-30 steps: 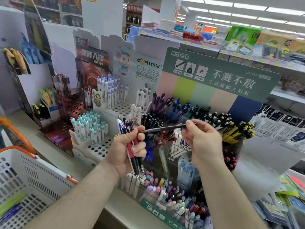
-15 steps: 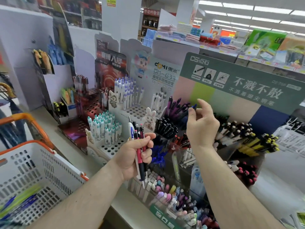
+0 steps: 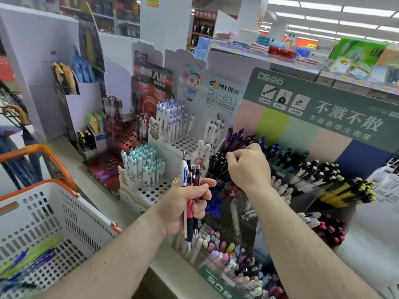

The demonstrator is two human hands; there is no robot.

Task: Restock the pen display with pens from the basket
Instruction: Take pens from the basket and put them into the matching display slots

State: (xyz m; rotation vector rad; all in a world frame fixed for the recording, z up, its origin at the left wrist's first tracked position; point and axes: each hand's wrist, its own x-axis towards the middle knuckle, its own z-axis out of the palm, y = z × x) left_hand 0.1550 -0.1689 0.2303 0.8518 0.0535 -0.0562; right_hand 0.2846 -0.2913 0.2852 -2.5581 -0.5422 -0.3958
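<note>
Our right hand (image 3: 248, 167) has dropped, fingers curled, onto the black pens (image 3: 218, 164) — grip unclear; our left hand (image 3: 185, 203) clutches a pen bundle (image 3: 191, 190) — one could slip.

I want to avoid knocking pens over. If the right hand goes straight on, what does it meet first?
Most likely the black pens beside the curled fingers of the right hand; depth is unclear.

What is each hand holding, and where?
Left hand grips a bunch of red, black and white pens mid-barrel. Right hand: curled over the display; hold unclear.
</note>
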